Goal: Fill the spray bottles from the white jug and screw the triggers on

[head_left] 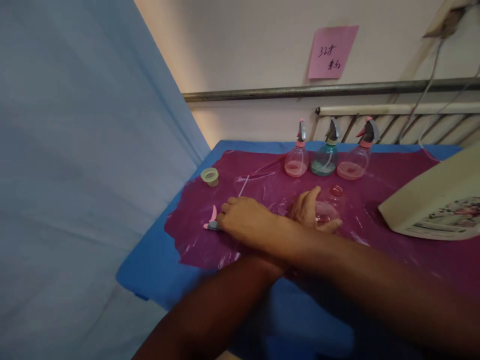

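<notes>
Clock centred midway between your hands, 12 toward the wall. Your forearms cross at 6 o'clock, the right one lying over the left. Hands are apart, each at its own item.

Left hand [307, 211]: at 3 o'clock, wrapped around a clear pink bottle [332, 204]; thumb and fingers are closed on its sides. The bottle's open neck points toward 1 o'clock. Whether its base rests on the sheet or is raised, you cannot tell from this view.

Right hand [242, 216]: at 9 o'clock, back upward, fingers curled over a grey-and-pink spray head [214, 226]. The nozzle and pink trigger show past your fingertips on the 9 o'clock side; a white tube [243, 186] runs out toward 1 o'clock. Your palm hides the rest, so firmness of grip cannot be told.

Surroundings: a magenta plastic sheet [198, 242] covers much of the blue table [150, 270]. A small yellow-green cup [210, 176] sits at 10 o'clock. Three spray bottles stand in a row near the wall: a pink one [296, 167] between 12 and 1, a teal one [324, 162] between 1 and 2, and another pink one [351, 166] at 2. A large cream jug [416, 200] with a printed label is at 3 o'clock, well beyond your left hand.
</notes>
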`<state>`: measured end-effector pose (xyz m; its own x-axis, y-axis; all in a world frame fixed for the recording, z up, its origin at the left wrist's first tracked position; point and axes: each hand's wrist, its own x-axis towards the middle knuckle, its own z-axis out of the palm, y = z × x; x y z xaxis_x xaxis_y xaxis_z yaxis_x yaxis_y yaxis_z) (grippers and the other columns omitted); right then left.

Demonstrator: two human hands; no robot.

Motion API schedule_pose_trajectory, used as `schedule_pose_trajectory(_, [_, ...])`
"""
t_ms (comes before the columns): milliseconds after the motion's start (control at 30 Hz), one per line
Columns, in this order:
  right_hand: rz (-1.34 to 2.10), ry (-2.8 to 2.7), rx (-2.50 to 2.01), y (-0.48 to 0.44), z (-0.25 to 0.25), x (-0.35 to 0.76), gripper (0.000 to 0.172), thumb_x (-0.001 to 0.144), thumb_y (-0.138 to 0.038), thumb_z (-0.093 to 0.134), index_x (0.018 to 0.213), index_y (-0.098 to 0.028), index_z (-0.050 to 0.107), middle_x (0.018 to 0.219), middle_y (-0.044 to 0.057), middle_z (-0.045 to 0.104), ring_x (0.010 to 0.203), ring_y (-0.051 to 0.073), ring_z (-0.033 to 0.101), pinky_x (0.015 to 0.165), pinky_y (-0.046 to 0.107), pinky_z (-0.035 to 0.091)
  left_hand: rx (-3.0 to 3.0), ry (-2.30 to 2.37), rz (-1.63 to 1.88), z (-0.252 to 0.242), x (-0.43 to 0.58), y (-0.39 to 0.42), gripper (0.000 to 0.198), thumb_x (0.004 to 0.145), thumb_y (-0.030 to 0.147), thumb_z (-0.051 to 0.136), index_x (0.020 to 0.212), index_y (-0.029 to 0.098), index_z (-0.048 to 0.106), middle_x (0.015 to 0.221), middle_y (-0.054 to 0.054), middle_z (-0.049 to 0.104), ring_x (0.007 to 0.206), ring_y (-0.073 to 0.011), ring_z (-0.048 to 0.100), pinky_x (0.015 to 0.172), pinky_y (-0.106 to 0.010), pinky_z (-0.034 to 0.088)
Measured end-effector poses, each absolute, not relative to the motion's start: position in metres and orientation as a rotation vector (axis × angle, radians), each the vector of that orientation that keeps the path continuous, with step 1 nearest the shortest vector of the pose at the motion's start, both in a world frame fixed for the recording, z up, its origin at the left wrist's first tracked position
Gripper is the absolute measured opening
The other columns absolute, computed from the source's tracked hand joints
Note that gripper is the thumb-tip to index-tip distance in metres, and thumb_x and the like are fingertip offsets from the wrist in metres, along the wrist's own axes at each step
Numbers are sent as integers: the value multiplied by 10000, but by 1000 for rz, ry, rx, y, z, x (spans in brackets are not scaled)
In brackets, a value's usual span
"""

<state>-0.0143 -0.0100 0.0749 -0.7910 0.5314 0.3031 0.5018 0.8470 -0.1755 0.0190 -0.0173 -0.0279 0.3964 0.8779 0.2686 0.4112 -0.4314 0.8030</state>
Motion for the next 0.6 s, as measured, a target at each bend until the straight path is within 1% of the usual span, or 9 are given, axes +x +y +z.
schedule_pose_trajectory(67, [62, -2832, -768, 0, 73, -24, 197, 1081, -118, 654, 1074, -144, 850, 1118, 140, 857, 1011, 252, 778, 755, 352, 571, 1984, 1090, 933, -26, 19, -15, 1055, 884, 467, 938, 1766, 328, 377, 1744, -136, 534, 1617, -400, 546, 1350, -632, 463])
schedule_pose_trajectory(133, [-8, -2901, -787, 4, 73, -29, 229, 1083, -105, 637, 1155, -146, 850, 1204, 145, 856, 1059, 247, 779, 793, 350, 586, 1945, 1099, 930, -22, 18, -13, 1039, 877, 470, 941, 1752, 308, 403, 1722, -139, 557, 1617, -402, 546, 1351, -626, 467])
schedule_pose_trajectory(233, [-79, -2848, -879, 0, 75, -30, 290, 1125, -143, 576, 1151, -203, 858, 1242, 68, 867, 1068, 197, 762, 834, 317, 590, 1925, 1088, 903, -18, 18, -11, 1023, 873, 478, 943, 1737, 289, 428, 1704, -147, 572, 1614, -410, 548, 1353, -619, 470])
schedule_pose_trajectory(300, [-105, -2806, -945, -4, 77, -29, 391, 1177, -188, 472, 1124, -231, 857, 1247, 12, 871, 1074, 167, 745, 843, 298, 570, 1927, 1096, 902, -19, 19, -9, 1023, 863, 457, 951, 1729, 286, 435, 1711, -152, 565, 1611, -411, 550, 1347, -614, 479])
schedule_pose_trajectory(367, [-135, -2763, -939, -7, 79, -26, 480, 1215, -234, 380, 1109, -237, 848, 1229, -9, 869, 1081, 149, 733, 862, 295, 560, 1932, 1126, 928, -23, 20, -8, 1023, 849, 432, 961, 1719, 285, 443, 1701, -150, 577, 1597, -408, 567, 1335, -613, 492])
schedule_pose_trajectory(433, [-177, -2725, -878, -7, 82, -21, 462, 1219, -233, 377, 1128, -232, 829, 1220, 1, 857, 1078, 145, 724, 885, 299, 566, 1945, 1146, 957, -25, 19, -7, 1025, 837, 411, 968, 1711, 285, 449, 1688, -145, 590, 1589, -404, 577, 1336, -624, 490])
schedule_pose_trajectory(533, [-169, -2655, -756, -4, 91, -2, 316, 1159, -159, 474, 1202, -183, 786, 1222, 79, 820, 1045, 204, 711, 862, 361, 582, 1989, 1156, 947, -22, 15, -8, 1011, 850, 421, 971, 1713, 288, 462, 1731, -147, 556, 1616, -424, 550, 1355, -669, 463])
schedule_pose_trajectory(567, [-127, -2600, -742, -3, 96, 9, 280, 1128, -147, 509, 1215, -170, 774, 1222, 101, 808, 1039, 230, 706, 864, 392, 585, 2009, 1154, 929, -19, 13, -9, 971, 870, 422, 963, 1706, 291, 486, 1728, -142, 563, 1617, -430, 551, 1353, -667, 470])
schedule_pose_trajectory(600, [-64, -2517, -731, -3, 103, 23, 256, 1102, -146, 538, 1218, -168, 765, 1224, 113, 798, 1047, 250, 703, 886, 417, 587, 2028, 1149, 913, -16, 12, -9, 879, 912, 411, 933, 1685, 296, 529, 1691, -127, 605, 1603, -422, 571, 1339, -641, 499])
